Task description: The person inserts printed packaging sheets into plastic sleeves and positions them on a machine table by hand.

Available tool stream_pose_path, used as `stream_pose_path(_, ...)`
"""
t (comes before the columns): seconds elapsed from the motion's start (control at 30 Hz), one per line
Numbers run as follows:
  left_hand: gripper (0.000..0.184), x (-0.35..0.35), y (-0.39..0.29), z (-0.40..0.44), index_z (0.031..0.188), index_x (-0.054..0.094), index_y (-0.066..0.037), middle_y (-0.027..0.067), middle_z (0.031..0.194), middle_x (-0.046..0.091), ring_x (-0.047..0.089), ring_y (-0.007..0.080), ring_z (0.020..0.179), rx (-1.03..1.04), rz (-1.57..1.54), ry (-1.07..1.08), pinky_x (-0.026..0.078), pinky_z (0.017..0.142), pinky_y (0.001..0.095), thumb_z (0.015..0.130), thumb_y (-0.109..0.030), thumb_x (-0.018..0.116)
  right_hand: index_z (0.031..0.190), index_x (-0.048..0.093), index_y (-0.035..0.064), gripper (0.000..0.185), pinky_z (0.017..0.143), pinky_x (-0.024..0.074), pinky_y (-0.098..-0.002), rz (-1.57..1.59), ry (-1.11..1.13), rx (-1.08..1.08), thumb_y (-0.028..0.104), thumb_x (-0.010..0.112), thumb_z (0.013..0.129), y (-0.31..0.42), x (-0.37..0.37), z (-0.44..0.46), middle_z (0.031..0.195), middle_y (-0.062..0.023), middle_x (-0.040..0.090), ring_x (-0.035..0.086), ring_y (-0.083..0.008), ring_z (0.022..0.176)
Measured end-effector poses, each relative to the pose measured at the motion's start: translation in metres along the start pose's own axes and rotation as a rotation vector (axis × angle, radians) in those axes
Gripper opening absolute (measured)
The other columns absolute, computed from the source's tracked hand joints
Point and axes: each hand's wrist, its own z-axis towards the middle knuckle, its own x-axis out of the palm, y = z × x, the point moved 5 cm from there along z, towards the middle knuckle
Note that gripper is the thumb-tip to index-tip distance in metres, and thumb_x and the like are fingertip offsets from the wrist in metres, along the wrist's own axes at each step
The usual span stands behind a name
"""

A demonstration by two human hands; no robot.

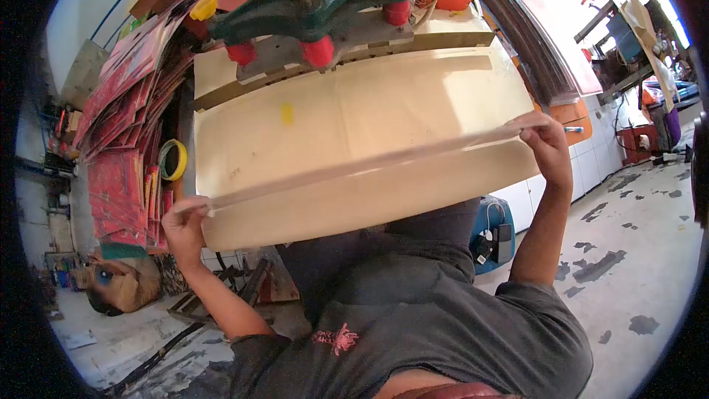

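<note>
A long, thin, pale strip or sheet edge (354, 168), blurred, stretches between my two hands above a cream-coloured board surface (295, 122). My left hand (186, 223) pinches its left end near the board's front left corner. At the other end, my right hand (543, 137) is closed on it by the board's right edge. Whether the strip is separate or the edge of a clear sheet cannot be made out. Behind the board stands a dark green machine frame (273, 21) with red feet and yellow knobs.
Stacked red printed sheets (118, 192) and a yellow tape roll (173, 159) lie on the left. Dark-edged panels (543, 44) are stacked at the back right. A blue stool (493, 233) holds black devices. Another person (125, 284) is at the lower left.
</note>
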Motion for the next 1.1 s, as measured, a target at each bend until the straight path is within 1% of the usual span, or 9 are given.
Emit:
stream_pose_path(0.07, 0.023, -0.009, -0.001, 0.008, 0.104, 0.071, 0.001, 0.0076, 0.100, 0.073, 0.068, 0.0160, 0.091, 0.112, 0.016, -0.053, 0.053, 0.085, 0.0310, 0.086, -0.009, 0.082, 0.106, 0.070, -0.0001, 0.016, 0.086, 0.0489, -0.0266, -0.100, -0.078, -0.083, 0.011, 0.072, 0.095, 0.014, -0.002, 0.002, 0.100, -0.0029, 0.068, 0.062, -0.0120, 0.092)
stream_pose_path(0.23, 0.026, -0.035, -0.040, 0.026, 0.106, 0.070, 0.002, 0.0089, 0.102, 0.074, 0.069, 0.0201, 0.098, 0.219, -0.261, -0.183, 0.053, 0.092, 0.0356, 0.088, -0.014, 0.081, 0.106, 0.070, -0.0001, 0.026, 0.088, 0.0530, -0.0327, 0.022, -0.226, -0.266, 0.022, 0.075, 0.094, 0.049, -0.036, 0.005, 0.100, -0.0087, 0.072, 0.068, -0.0171, 0.093)
stream_pose_path(0.3, 0.025, -0.011, -0.077, 0.028, 0.106, 0.071, 0.002, 0.0085, 0.103, 0.074, 0.069, 0.0186, 0.099, 0.269, 0.000, 0.056, 0.053, 0.092, 0.0331, 0.088, -0.012, 0.080, 0.113, 0.066, -0.0005, 0.035, 0.099, 0.0523, -0.0378, -0.041, 0.107, -0.322, 0.031, 0.071, 0.098, 0.062, -0.024, 0.013, 0.113, -0.0148, 0.072, 0.067, -0.0198, 0.110)
stream_pose_path(0.5, 0.016, -0.009, -0.012, 0.022, 0.106, 0.073, 0.002, 0.0045, 0.100, 0.073, 0.066, 0.0113, 0.094, -0.087, 0.098, 0.115, 0.050, 0.085, 0.0257, 0.094, -0.008, 0.073, 0.114, 0.069, -0.0009, 0.027, 0.091, 0.0521, -0.0288, -0.193, 0.063, 0.037, 0.019, 0.072, 0.096, 0.014, -0.016, 0.018, 0.106, -0.0080, 0.073, 0.068, -0.0136, 0.100)
stream_pose_path(0.73, 0.016, -0.028, -0.028, 0.030, 0.104, 0.071, 0.002, 0.0044, 0.104, 0.072, 0.065, 0.0116, 0.093, 0.108, -0.083, -0.159, 0.050, 0.086, 0.0261, 0.095, -0.011, 0.073, 0.107, 0.071, -0.0021, 0.018, 0.089, 0.0513, -0.0296, -0.131, -0.250, -0.173, 0.013, 0.067, 0.098, 0.041, -0.035, 0.015, 0.099, -0.0076, 0.072, 0.067, -0.0156, 0.095)
stream_pose_path(0.8, 0.015, -0.025, -0.040, 0.031, 0.104, 0.071, 0.002, 0.0052, 0.106, 0.072, 0.065, 0.0121, 0.094, 0.122, -0.056, -0.174, 0.051, 0.086, 0.0266, 0.096, -0.010, 0.073, 0.107, 0.072, -0.0019, 0.019, 0.089, 0.0518, -0.0299, -0.166, -0.144, -0.163, 0.013, 0.069, 0.096, 0.043, -0.031, 0.020, 0.101, -0.0081, 0.072, 0.067, -0.0157, 0.096)
stream_pose_path(0.87, 0.017, -0.007, -0.040, 0.034, 0.106, 0.071, 0.003, 0.0068, 0.106, 0.072, 0.066, 0.0134, 0.094, 0.091, 0.028, 0.165, 0.052, 0.087, 0.0281, 0.095, -0.010, 0.073, 0.110, 0.072, -0.0017, 0.023, 0.090, 0.0525, -0.0297, -0.205, 0.034, -0.078, 0.013, 0.072, 0.093, 0.038, -0.019, 0.025, 0.102, -0.0074, 0.073, 0.068, -0.0148, 0.098)
stream_pose_path(1.03, 0.021, 0.004, -0.014, 0.027, 0.109, 0.071, 0.003, 0.0056, 0.099, 0.073, 0.065, 0.0117, 0.092, -0.029, 0.139, 0.180, 0.050, 0.086, 0.0263, 0.098, -0.015, 0.071, 0.113, 0.072, -0.0022, 0.026, 0.086, 0.0518, -0.0276, -0.212, 0.041, 0.084, 0.018, 0.071, 0.097, 0.004, -0.020, 0.017, 0.099, -0.0037, 0.074, 0.066, -0.0108, 0.095)
stream_pose_path(1.1, 0.024, 0.004, -0.012, 0.030, 0.110, 0.071, 0.003, 0.0039, 0.098, 0.072, 0.065, 0.0103, 0.091, -0.044, 0.054, 0.019, 0.050, 0.085, 0.0249, 0.099, -0.018, 0.071, 0.113, 0.071, -0.0027, 0.028, 0.084, 0.0514, -0.0270, -0.241, -0.018, 0.054, 0.021, 0.070, 0.099, 0.006, -0.019, 0.016, 0.099, -0.0036, 0.073, 0.065, -0.0097, 0.093)
